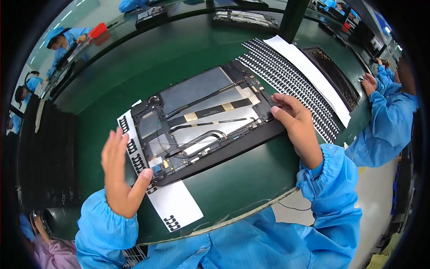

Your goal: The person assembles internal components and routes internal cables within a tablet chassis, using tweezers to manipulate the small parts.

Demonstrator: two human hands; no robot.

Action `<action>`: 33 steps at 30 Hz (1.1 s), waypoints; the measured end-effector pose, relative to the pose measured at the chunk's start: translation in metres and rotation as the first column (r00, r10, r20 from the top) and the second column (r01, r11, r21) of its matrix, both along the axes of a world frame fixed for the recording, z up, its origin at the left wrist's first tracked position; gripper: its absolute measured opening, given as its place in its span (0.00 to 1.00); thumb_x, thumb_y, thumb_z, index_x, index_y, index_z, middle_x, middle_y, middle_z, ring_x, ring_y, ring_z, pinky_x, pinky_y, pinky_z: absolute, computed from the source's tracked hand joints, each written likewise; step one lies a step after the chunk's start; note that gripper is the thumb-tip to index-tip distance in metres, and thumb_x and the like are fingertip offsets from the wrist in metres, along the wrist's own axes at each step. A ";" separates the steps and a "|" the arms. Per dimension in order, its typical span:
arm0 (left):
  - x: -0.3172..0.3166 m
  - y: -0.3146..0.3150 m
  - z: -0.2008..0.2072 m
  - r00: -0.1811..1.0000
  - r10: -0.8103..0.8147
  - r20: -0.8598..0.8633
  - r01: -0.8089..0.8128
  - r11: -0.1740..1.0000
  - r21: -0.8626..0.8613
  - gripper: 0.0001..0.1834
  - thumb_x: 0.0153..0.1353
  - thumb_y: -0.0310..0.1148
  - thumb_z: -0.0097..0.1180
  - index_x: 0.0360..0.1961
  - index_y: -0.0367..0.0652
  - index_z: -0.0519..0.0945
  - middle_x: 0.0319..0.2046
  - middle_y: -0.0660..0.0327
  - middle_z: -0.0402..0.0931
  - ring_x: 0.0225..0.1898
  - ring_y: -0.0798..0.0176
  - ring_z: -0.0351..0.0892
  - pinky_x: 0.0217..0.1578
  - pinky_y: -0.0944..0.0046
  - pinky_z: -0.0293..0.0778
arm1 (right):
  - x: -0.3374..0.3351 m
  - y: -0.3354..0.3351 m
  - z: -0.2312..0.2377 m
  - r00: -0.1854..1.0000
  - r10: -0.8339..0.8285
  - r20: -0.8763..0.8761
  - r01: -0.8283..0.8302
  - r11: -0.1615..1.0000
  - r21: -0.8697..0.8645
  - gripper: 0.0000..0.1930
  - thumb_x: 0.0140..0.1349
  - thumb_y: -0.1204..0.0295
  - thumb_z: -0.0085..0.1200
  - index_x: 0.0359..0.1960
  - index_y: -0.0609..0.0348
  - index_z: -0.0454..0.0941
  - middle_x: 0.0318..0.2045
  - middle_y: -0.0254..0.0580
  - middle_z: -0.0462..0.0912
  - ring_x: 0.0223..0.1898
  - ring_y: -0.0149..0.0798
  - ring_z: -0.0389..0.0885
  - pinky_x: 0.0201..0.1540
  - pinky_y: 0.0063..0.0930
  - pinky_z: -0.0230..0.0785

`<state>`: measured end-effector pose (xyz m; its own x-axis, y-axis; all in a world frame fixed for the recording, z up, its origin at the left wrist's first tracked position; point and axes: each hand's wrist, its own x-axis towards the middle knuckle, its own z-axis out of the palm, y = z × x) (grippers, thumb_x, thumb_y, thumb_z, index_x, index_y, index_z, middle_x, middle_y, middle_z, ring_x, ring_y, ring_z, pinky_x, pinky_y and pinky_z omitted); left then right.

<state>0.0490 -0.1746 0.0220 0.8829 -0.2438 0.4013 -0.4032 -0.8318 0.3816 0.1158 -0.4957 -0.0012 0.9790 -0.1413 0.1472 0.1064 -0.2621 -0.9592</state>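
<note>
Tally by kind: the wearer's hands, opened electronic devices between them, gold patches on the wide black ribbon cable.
Left hand, right hand: 2
Opened electronic device: 1
Gold patches on wide black ribbon cable: 2
Total: 5

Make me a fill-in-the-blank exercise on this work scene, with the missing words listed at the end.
1. The opened electronic device lies on a tabletop whose colour is ____.
2. The left hand is at one end of the device; at the other end is the person's ____.
3. The sleeves at both wrists are coloured ____.
4. Where the white strip and the device overlap, the one on top is the ____.

Missing words: green; right hand; blue; device.
</note>
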 end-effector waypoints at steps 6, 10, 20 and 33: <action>0.002 -0.008 -0.020 0.979 0.045 -0.199 -0.048 0.999 -0.011 0.36 0.49 0.43 0.52 0.54 0.28 0.59 0.55 0.38 0.53 0.60 0.41 0.44 0.57 0.51 0.39 | 0.007 0.014 -0.003 0.999 0.044 0.007 -0.043 0.989 -0.140 0.25 0.49 0.65 0.56 0.45 0.71 0.68 0.39 0.50 0.75 0.39 0.38 0.73 0.44 0.26 0.64; -0.004 -0.002 -0.032 0.996 0.055 -0.074 -0.062 0.992 -0.106 0.39 0.47 0.45 0.54 0.53 0.25 0.58 0.55 0.38 0.53 0.60 0.41 0.47 0.57 0.52 0.45 | 0.003 0.032 0.013 0.996 0.081 -0.039 -0.073 0.982 0.172 0.24 0.50 0.69 0.56 0.47 0.71 0.67 0.40 0.49 0.74 0.42 0.36 0.71 0.47 0.23 0.61; -0.034 0.022 0.066 0.861 0.223 0.458 0.092 0.816 -0.570 0.45 0.43 0.44 0.57 0.56 0.26 0.52 0.55 0.39 0.51 0.57 0.45 0.53 0.56 0.56 0.49 | 0.024 0.078 0.129 0.848 0.280 0.450 -0.329 0.944 0.033 0.24 0.56 0.63 0.46 0.50 0.69 0.66 0.49 0.49 0.68 0.54 0.38 0.62 0.58 0.28 0.48; -0.072 0.124 0.104 0.340 0.752 0.565 -0.353 0.659 -0.665 0.28 0.54 0.49 0.41 0.50 0.39 0.65 0.54 0.50 0.54 0.56 0.56 0.52 0.57 0.59 0.42 | 0.098 0.369 0.221 0.645 0.585 0.492 -0.725 0.673 0.150 0.11 0.47 0.68 0.54 0.28 0.63 0.79 0.28 0.37 0.78 0.32 0.29 0.72 0.37 0.23 0.62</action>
